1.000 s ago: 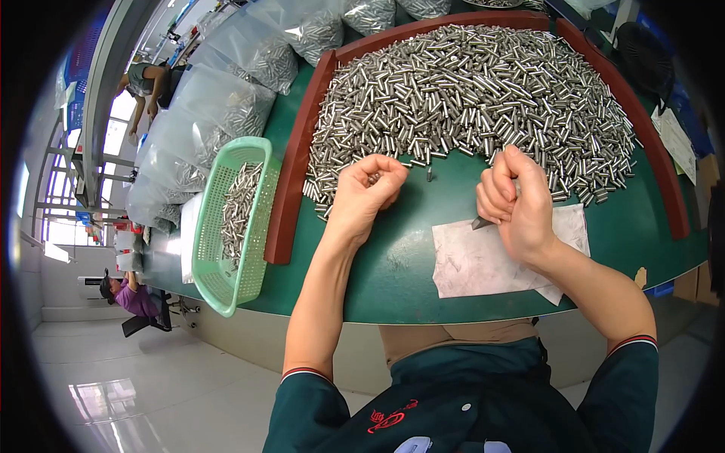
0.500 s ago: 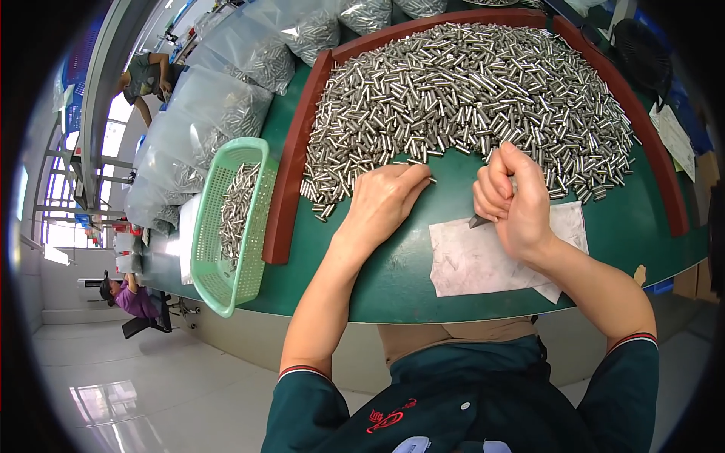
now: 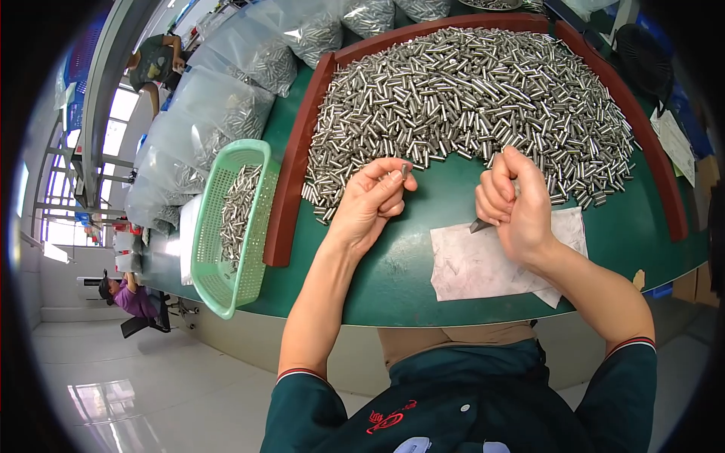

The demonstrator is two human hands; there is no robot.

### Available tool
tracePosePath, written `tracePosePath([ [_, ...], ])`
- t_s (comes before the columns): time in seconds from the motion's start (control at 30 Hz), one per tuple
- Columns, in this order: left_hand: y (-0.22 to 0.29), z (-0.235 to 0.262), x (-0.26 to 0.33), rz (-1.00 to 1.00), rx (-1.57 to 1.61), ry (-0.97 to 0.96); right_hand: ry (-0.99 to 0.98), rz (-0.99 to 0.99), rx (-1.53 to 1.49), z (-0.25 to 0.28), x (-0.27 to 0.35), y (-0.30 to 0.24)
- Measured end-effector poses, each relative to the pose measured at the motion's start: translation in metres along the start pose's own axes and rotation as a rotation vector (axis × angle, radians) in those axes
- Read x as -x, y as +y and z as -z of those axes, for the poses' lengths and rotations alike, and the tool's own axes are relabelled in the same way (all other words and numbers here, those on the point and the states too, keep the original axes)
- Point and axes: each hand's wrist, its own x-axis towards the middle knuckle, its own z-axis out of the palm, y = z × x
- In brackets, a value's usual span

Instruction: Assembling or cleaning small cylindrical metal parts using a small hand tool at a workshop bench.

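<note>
While I am watching from the head view, my left hand (image 3: 371,202) is pinching one small metal cylinder (image 3: 405,171) between thumb and fingertips, lifted just off the green table (image 3: 393,264). My right hand (image 3: 517,204) is curling tightly around one dark-tipped tool (image 3: 479,224), its point hanging over one white paper sheet (image 3: 483,260). One huge pile of metal cylinders (image 3: 468,98), far too many to count, is lying just beyond both hands. One green basket (image 3: 226,226) is sitting at the left, holding more.
</note>
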Motion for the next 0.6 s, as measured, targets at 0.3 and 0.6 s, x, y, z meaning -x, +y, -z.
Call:
tracePosePath([
  [0.3,-0.001,-0.002,0.0,0.042,-0.087,-0.025,0.011,-0.005,-0.006,0.0,-0.001,0.001],
  [0.6,-0.005,-0.032,0.016,-0.031,-0.667,-0.05,0.004,0.015,0.001,0.002,0.001,0.001],
])
